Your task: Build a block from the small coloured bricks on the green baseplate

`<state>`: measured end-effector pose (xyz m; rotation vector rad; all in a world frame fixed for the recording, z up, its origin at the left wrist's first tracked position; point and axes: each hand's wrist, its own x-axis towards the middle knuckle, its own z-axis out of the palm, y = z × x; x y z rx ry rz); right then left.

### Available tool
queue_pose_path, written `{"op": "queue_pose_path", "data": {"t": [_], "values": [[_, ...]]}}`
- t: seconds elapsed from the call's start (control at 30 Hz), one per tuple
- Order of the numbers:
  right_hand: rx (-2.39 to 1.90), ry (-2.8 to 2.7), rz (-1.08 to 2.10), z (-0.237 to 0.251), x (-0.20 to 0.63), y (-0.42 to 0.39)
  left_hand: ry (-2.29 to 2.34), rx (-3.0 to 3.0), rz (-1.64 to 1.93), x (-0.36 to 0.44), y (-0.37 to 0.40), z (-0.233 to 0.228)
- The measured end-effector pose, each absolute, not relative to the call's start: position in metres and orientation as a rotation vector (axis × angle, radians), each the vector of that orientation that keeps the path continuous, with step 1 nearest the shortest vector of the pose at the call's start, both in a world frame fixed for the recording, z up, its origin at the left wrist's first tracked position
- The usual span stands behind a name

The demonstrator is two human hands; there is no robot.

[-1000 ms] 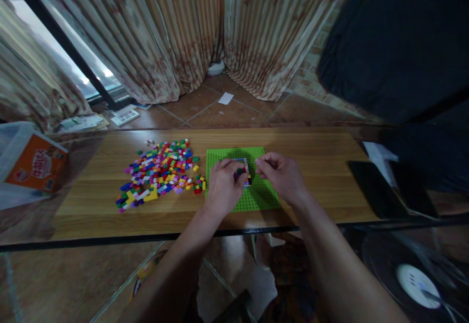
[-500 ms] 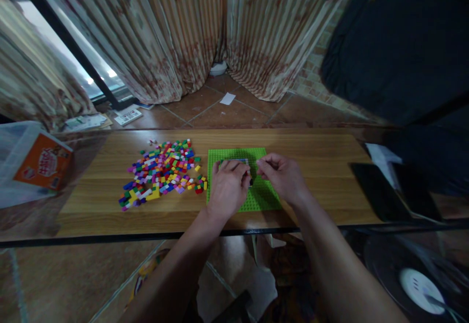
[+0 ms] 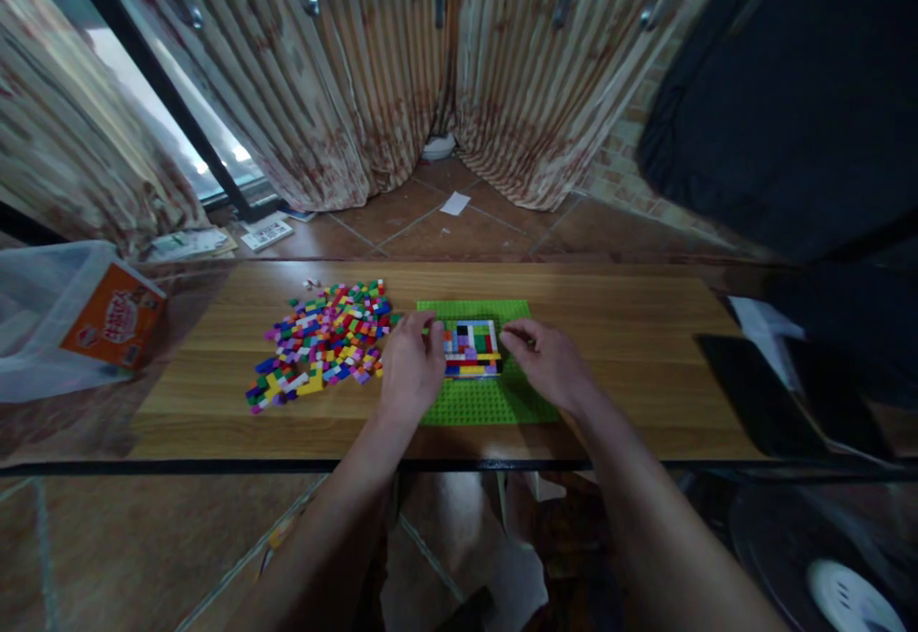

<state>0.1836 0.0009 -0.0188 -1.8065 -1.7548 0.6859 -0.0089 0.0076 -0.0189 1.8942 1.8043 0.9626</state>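
A green baseplate [image 3: 494,403] lies on the wooden table [image 3: 631,345]. On it sits a small square block of many-coloured bricks [image 3: 470,348]. My left hand [image 3: 410,369] rests at the block's left side, fingers spread over the plate's left edge. My right hand [image 3: 546,364] rests at the block's right side, fingertips touching or nearly touching it. Neither hand visibly holds a brick. A heap of loose coloured bricks [image 3: 322,340] lies just left of my left hand.
A clear plastic bag with an orange box [image 3: 107,316] sits at the table's left end. Dark flat devices [image 3: 775,388] and a paper lie at the right end. Curtains [image 3: 402,68] hang beyond the table over a tiled floor.
My left hand has slid left off the brick block, which now shows fully. My right hand has lowered to the block's right side. The view has shifted slightly.
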Motion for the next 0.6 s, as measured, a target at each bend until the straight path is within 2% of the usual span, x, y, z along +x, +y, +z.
{"op": "queue_pose_path", "data": {"t": [0.2,0.4,0.47,0.6], "values": [[-1.779,-1.738,0.926,-0.019,0.177,-0.007,1.777,1.808,0.712,-0.005,0.008,-0.020],[-1.817,-1.575,1.152,-0.018,0.173,-0.018,1.614,1.764,0.760,0.003,0.012,-0.023],[-1.837,-1.572,1.068,-0.020,0.175,-0.017,1.551,1.734,0.798,0.008,0.013,-0.026],[-1.911,-1.544,0.709,-0.028,0.186,-0.009,1.412,1.552,0.838,0.026,0.010,-0.033]]}}
